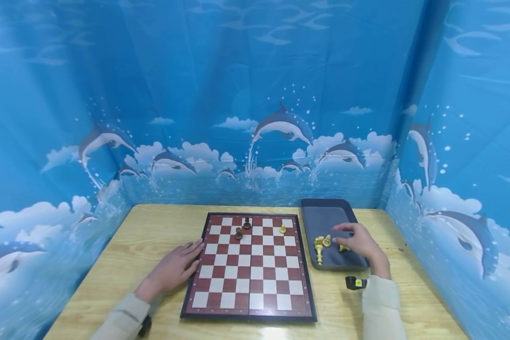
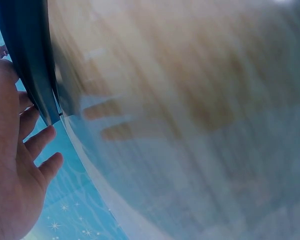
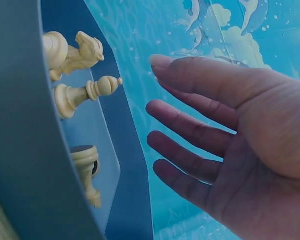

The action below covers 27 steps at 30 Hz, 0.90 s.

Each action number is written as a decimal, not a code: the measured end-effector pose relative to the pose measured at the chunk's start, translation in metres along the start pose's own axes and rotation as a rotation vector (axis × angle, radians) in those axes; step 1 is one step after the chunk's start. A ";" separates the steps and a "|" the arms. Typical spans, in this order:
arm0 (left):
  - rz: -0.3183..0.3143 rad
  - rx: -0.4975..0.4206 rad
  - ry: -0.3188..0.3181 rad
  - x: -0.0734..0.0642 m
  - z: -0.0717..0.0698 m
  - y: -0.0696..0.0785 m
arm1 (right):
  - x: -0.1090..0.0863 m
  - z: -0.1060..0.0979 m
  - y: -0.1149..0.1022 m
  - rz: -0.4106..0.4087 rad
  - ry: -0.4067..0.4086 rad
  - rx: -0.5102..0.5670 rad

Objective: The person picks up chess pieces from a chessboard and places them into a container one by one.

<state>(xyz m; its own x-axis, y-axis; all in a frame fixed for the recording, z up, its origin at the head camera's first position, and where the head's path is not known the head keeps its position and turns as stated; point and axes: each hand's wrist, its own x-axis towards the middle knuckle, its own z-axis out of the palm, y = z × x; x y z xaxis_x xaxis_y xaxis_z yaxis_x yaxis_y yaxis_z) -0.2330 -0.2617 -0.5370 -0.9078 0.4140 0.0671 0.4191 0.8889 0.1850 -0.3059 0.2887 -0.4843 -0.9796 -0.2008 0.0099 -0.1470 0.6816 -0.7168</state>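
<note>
The chessboard [image 1: 233, 272], red and white with a dark frame, lies on the table. My left hand [image 1: 174, 267] rests against its left edge, fingers extended; in the left wrist view, the fingertips meet the dark rim. Two dark chess pieces, one [image 1: 239, 233] nearer and one [image 1: 247, 223] farther, stand toward the board's far side, with a cream pawn [image 1: 282, 228] at far right. Over the grey tray [image 1: 329, 217] hovers my right hand [image 1: 359, 243], fingers spread and holding nothing. Beside it, the tray contains a cream bishop [image 3: 87, 95], a knight [image 3: 85, 52] and other cream pieces.
The tray stands just right of the board, toward the back of the wooden table [image 1: 161, 222]. Blue dolphin-print curtains [image 1: 255, 94] enclose the back and sides. A small black device [image 1: 350, 282] with a yellow label sits by my right wrist.
</note>
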 end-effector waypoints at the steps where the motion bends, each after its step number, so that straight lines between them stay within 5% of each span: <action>1: 0.001 0.001 0.000 0.000 0.000 0.000 | 0.000 0.000 -0.001 -0.008 0.002 0.001; 27: 0.009 0.043 0.003 0.002 0.002 -0.002 | 0.016 0.024 -0.021 -0.146 0.023 0.080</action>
<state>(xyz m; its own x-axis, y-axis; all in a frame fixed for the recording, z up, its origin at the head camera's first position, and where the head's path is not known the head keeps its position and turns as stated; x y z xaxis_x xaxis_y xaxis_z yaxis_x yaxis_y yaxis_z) -0.2352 -0.2625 -0.5388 -0.9039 0.4218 0.0716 0.4278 0.8927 0.1417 -0.3155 0.2542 -0.4852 -0.9516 -0.2768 0.1337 -0.2778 0.5883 -0.7594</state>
